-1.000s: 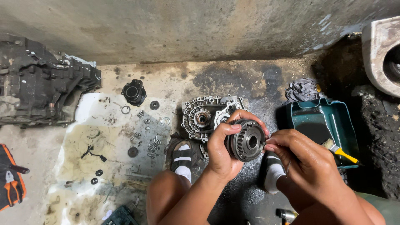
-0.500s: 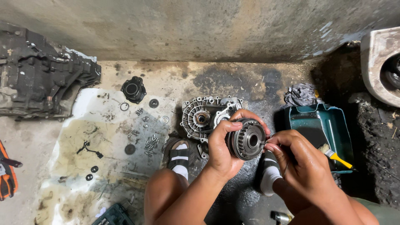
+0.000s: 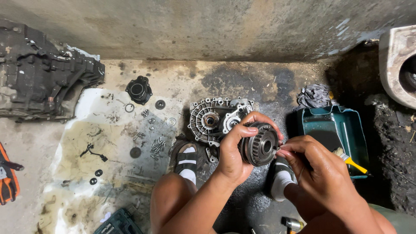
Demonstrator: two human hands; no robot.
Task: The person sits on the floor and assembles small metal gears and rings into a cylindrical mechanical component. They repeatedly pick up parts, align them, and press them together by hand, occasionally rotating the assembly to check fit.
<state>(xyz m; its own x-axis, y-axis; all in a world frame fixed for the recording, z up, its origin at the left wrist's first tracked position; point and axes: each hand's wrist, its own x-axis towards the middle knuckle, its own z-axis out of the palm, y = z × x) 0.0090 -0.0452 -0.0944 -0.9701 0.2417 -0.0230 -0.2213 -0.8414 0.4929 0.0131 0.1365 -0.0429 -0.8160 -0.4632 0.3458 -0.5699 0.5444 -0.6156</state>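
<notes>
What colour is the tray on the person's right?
Teal green tray, clearest in the head view.

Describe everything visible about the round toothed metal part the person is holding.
The toothed drum is a round, dark grey metal part with a ring of fine teeth around its rim and a hollow centre. It looks oily and worn. The left hand grips it from the side, raised above the floor with its open face turned toward the right hand, whose fingertips touch its rim. It hangs in front of the pale metal housing.
</notes>
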